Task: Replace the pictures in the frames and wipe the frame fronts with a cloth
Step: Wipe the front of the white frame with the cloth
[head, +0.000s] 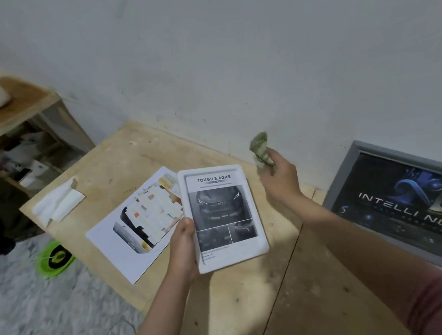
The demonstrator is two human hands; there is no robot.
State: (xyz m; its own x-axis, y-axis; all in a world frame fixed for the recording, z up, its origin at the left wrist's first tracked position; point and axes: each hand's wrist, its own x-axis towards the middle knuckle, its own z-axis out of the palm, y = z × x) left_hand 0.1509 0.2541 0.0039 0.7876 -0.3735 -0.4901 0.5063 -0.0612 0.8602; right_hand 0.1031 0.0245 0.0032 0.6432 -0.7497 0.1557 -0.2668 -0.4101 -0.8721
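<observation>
head | left hand grip pinches white picture frame by its left edge, held above the table | right hand grip clenches green cloth, right of frame, apart | loose print left of frame, partly under it | grey frame against wall, well right

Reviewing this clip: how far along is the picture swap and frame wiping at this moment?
Done, apparently: the white frame already holds a car print, and a loose print lies on the table.
In hand: the left hand holds that frame while the right hand grips a green cloth raised clear of it.
Left: wiping this front; the grey frame against the wall looks untouched.
</observation>
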